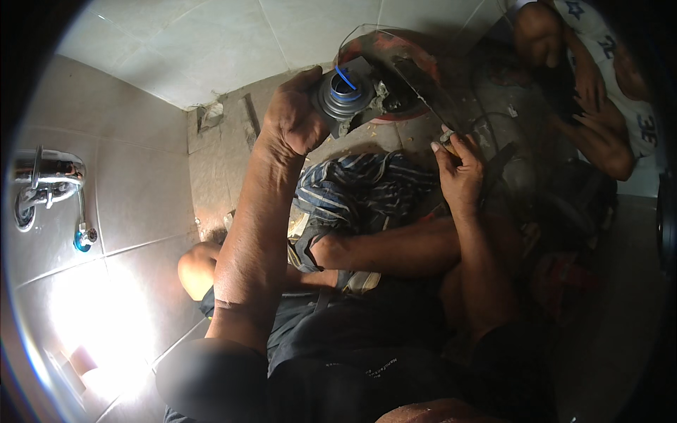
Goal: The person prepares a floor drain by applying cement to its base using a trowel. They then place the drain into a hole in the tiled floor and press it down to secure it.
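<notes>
My left hand (296, 116) is raised near the wall, gripping a floor drain (343, 99) by its edge. The drain has a square dark plate and a round grey ribbed neck with a blue ring, and wet grey mortar (383, 99) clings to its side. In my right hand (462, 169) is a long flat-bladed tool (425, 95), its yellowish handle between my fingers. The blade slants up and left toward the drain, over a reddish basin (423, 53). Whether the blade touches the mortar I cannot tell.
A striped dark cloth (360, 187) lies on the tiled floor before my crossed legs. Another person (599, 84) crouches at the far right. A chrome tap (53, 180) juts from the left wall, with bright light below it. A small hole (209, 115) breaks the wall's base.
</notes>
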The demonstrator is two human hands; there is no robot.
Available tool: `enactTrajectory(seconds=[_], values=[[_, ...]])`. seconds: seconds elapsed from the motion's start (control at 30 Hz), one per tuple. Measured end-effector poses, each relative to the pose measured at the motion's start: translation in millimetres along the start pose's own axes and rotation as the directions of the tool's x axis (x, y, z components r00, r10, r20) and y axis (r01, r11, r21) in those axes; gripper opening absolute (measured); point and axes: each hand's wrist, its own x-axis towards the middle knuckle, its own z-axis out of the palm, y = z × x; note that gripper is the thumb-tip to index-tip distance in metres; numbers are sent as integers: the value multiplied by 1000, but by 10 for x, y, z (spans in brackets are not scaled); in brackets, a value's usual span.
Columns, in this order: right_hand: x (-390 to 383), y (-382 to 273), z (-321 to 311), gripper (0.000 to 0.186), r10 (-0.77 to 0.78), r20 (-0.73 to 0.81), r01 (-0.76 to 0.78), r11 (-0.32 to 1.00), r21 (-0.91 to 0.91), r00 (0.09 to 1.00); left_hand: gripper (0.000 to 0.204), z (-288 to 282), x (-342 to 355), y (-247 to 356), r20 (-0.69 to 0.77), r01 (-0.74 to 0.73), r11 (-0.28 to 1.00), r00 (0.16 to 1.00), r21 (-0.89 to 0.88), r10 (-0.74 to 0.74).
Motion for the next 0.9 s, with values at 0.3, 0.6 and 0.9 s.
enactTrajectory(seconds=[0.3,0.6,0.9], values=[[18,37,-16,24,-98,87,115,969,-216,991,44,-143,-93,29,176,95,995,980,-29,-88],[-22,-116,15,30,245,372,-382,850,361,896,45,-76,-61,-85,66,107,994,992,29,-108],[-55,-125,86,30,131,326,-210,953,220,936,44,-27,-67,-166,52,103,994,993,34,-104]])
